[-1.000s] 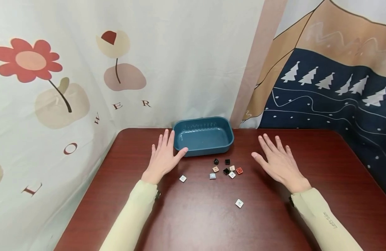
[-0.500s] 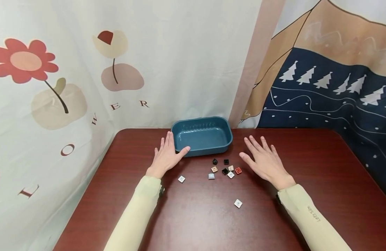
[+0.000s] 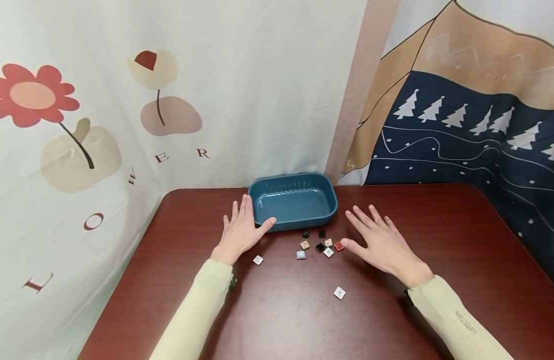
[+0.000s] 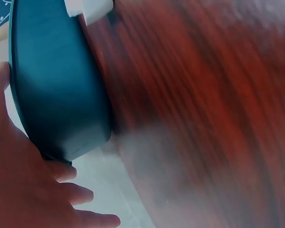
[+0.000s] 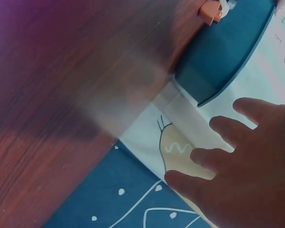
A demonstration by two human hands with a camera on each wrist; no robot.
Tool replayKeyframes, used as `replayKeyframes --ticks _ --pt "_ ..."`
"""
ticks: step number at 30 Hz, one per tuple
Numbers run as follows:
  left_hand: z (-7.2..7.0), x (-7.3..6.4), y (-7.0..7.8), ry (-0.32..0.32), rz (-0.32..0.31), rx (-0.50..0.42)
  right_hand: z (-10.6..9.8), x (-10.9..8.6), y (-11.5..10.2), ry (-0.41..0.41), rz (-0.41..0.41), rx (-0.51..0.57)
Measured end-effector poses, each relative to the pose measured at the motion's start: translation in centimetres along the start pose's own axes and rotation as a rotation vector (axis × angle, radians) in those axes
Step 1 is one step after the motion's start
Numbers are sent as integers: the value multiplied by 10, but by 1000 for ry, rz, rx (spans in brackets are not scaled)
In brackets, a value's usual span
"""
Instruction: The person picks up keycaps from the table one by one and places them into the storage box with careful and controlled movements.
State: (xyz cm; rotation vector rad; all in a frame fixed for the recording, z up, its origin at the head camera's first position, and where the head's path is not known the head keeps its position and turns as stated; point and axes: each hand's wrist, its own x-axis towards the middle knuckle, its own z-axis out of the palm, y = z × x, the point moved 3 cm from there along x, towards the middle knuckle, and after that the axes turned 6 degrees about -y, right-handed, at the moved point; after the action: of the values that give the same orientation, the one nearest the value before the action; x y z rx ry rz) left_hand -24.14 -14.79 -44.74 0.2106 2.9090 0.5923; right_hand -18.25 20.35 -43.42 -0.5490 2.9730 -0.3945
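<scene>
My left hand [image 3: 241, 231] lies along the left end of a dark teal plastic bin [image 3: 293, 224], fingers straight and thumb spread over its front rim. In the left wrist view, fingertips show right at the bin's edge. Several small keycaps are scattered in front of the bin; an orange keycap [image 3: 339, 246], a white keycap [image 3: 328, 252] and a black keycap [image 3: 320, 247] sit close together. My right hand [image 3: 388, 246] is held over the table to the right, fingers spread and holding nothing. Its thumb tip overlaps the orange keycap's edge in the head view.
A white keycap [image 3: 339, 293] lies nearer the front and another white keycap [image 3: 257, 260] by my left wrist. The reddish-brown table [image 3: 286, 320] ends at a printed curtain [image 3: 258, 100] just behind the bin.
The bin has shifted slightly right and nearer to the keycaps, with my left hand at its end. My right hand has come in leftward toward the keycaps. The head view has turned a little.
</scene>
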Motion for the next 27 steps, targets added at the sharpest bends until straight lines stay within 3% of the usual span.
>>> replayKeyframes --ticks 14,27 --pt "1 -3 8 -12 -7 14 15 1 -27 10 -178 -47" --pt "0 -2 9 -3 -10 28 25 13 -34 37 -297 -69"
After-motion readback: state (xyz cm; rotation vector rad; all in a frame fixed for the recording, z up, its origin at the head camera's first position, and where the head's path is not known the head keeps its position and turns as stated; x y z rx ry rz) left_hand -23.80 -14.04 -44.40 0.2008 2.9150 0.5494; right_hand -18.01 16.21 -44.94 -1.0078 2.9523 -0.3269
